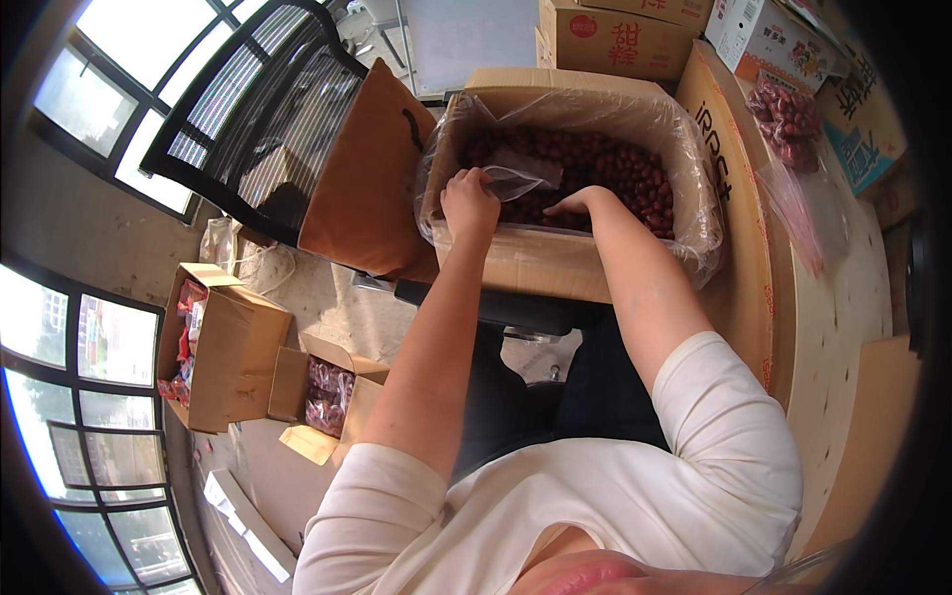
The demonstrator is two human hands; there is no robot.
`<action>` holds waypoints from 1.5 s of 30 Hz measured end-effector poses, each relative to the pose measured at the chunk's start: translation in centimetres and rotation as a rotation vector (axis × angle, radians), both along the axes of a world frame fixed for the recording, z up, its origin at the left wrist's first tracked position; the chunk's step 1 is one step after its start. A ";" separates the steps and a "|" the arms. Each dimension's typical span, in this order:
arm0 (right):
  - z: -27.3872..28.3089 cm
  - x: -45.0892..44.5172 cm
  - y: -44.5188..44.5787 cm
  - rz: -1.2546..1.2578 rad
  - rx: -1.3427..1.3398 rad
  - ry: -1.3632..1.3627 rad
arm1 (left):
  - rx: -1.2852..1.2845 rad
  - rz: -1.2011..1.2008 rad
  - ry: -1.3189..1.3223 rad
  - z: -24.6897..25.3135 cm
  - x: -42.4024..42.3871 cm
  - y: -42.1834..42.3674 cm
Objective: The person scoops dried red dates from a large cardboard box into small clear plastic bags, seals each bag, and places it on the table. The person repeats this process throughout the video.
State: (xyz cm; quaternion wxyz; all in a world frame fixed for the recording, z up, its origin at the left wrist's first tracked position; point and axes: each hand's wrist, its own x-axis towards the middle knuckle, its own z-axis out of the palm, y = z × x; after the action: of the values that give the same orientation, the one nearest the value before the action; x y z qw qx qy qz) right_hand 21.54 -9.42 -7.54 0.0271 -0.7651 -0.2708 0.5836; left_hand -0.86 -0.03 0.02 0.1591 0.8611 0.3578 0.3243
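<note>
Before me stands an open cardboard box (550,271) lined with clear plastic film (688,160) and holding many dark red dried jujubes (632,167). Over its near left part, my left hand (471,201) grips the edge of a clear plastic bag (513,182). The bag's mouth gapes towards the right, above the fruit. My right hand (576,202) reaches into the box at the near middle, its fingers down at the jujubes. Those fingertips are partly hidden, so whether they grasp any fruit is unclear.
An office chair (238,111) with an orange cushion (372,186) stands left. To the right, a bag of jujubes (787,123) and flat plastic bags (807,204) lie on a wooden surface (855,290). A smaller carton (290,383) holds bagged jujubes; another carton (238,357) holds packets.
</note>
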 end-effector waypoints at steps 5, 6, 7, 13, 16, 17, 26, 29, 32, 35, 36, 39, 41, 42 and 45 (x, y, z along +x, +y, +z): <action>1.5 -1.0 -0.2 0.015 -0.001 -0.122 | 0.181 0.059 -0.052 0.3 0.2 -0.4; 0.2 0.0 -0.1 0.045 0.011 -0.108 | 0.217 0.065 -0.076 0.3 0.3 -0.3; 0.0 0.3 0.0 0.082 0.021 -0.097 | 0.161 0.050 -0.078 0.1 0.3 -0.2; 0.8 -0.8 -0.1 0.071 -0.088 0.017 | -0.066 0.016 -0.069 0.5 0.3 -0.4; 2.2 -1.1 -0.3 0.084 -0.074 0.051 | -0.040 -0.009 -0.085 0.2 0.2 -0.3; 1.4 -0.8 -0.1 0.082 -0.078 0.055 | -0.051 -0.004 -0.085 0.1 0.2 -0.4; 1.7 -0.9 -0.1 0.057 -0.144 0.002 | -0.048 0.000 -0.081 0.4 0.2 -0.5; 1.7 -0.7 -0.2 0.058 -0.167 0.025 | -0.041 -0.005 -0.093 0.4 0.4 -0.5; 2.2 -1.4 0.0 0.022 -0.192 0.039 | -0.042 -0.004 -0.094 0.2 0.2 -0.5; 3.3 -1.8 0.0 0.021 -0.175 0.052 | -0.046 0.007 -0.094 0.1 0.1 -0.4; 3.6 -1.8 -0.1 0.050 -0.161 0.042 | -0.047 0.010 -0.092 0.2 0.2 -0.4; 3.8 -2.0 -0.1 0.067 -0.148 -0.013 | -0.053 0.011 -0.092 0.6 0.2 -0.6; 4.0 -2.2 -0.3 0.048 -0.128 -0.044 | -0.059 0.012 -0.085 0.5 0.3 -0.6; 5.8 -3.3 -0.6 0.042 -0.106 -0.053 | -0.062 0.020 -0.082 0.5 0.1 -0.5; 10.3 -5.7 -1.5 -0.017 -0.061 -0.051 | -0.060 0.012 -0.065 0.5 0.0 -0.5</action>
State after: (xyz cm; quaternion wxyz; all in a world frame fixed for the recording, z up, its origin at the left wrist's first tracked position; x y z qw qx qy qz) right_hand 15.83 -10.96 2.71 0.0019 -0.7823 -0.2472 0.5718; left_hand -0.86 -0.58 0.56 0.1945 0.8427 0.3671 0.3423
